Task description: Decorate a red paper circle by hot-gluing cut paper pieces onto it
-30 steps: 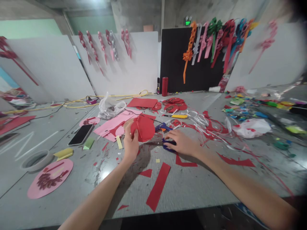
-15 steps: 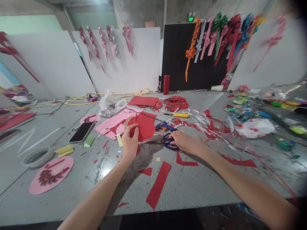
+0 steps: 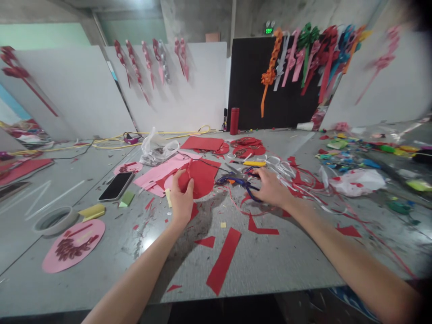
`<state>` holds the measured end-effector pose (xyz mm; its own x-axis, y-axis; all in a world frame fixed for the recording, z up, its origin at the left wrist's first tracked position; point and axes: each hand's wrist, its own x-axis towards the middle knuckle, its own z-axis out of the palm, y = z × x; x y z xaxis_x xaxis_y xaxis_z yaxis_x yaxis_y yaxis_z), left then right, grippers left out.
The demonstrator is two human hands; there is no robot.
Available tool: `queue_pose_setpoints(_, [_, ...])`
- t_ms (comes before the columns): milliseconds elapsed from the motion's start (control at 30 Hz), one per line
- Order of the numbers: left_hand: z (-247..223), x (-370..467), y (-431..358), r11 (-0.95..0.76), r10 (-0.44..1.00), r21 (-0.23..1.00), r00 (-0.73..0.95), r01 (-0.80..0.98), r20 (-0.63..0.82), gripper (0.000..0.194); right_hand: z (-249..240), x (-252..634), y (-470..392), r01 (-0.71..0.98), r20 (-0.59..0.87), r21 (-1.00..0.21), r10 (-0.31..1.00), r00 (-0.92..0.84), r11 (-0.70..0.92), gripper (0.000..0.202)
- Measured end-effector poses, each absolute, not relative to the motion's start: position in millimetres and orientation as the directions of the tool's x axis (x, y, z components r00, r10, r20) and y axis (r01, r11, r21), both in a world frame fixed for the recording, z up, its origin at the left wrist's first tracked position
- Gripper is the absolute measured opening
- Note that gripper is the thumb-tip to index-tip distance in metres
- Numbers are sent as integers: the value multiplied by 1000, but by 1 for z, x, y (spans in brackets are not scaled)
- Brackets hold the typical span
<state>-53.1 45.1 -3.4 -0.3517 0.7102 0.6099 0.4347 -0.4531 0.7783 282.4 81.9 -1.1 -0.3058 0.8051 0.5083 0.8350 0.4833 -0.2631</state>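
My left hand (image 3: pixel 181 195) is over the red paper (image 3: pixel 204 180), thumb and fingers curled round a small red piece whose outline I cannot make out. Pink sheets (image 3: pixel 155 173) lie under and left of the red paper. My right hand (image 3: pixel 270 186) has its fingers on the handles of dark blue scissors (image 3: pixel 251 189), right of the red paper. Beside the scissors rests a blue glue gun (image 3: pixel 232 181), partly overlapping them. Behind them is a yellow cutter (image 3: pixel 254 164).
Red scraps (image 3: pixel 223 261) litter the grey table (image 3: pixel 276 274). A phone (image 3: pixel 116 186), tape roll (image 3: pixel 56 220) and pink oval (image 3: pixel 73 245) lie left. Behind stand a plastic bag (image 3: pixel 157 150) and red bottle (image 3: pixel 234 120). White ribbons (image 3: pixel 303 189) spread right.
My right hand has moved slightly right and up, and the scissors have shifted and turned with it. My left hand has stayed nearly in place over the red paper.
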Motion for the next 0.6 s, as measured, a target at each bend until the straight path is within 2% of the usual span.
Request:
queue_pose_setpoints(100, [1,-48,42,-452,703,777,-360,439,613,32,-1,274,76,833,531,-266,795,-293,485,49])
queue_pose_setpoints(267, [5,-46,38,-453,755,786,-287,421,589,36,-5,258,67,823,543,-273,786,-295,498,36])
queue_pose_setpoints(600, [0,-43,36,-438,776,797,-272,417,569,16,-4,245,56,805,546,-269,772,-325,529,32])
